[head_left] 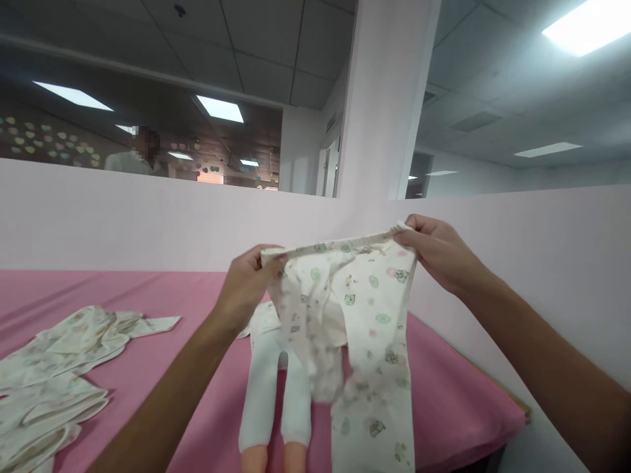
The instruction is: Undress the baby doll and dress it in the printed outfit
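At centre frame, the left hand (246, 282) and right hand (436, 253) pinch the waistband of printed baby trousers (365, 328), held up over a doll (276, 394) on the pink table (162, 355).

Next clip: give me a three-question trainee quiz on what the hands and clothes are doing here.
1. True or false: both hands hold the printed baby pants by the waistband.
2. What lies on the pink table under the held garment? A) a doll B) a book C) a plate
3. On which side of the table is the pile of printed clothes?

Key:
1. True; the left hand and right hand each pinch one end.
2. A; the doll wears white leggings.
3. The left.
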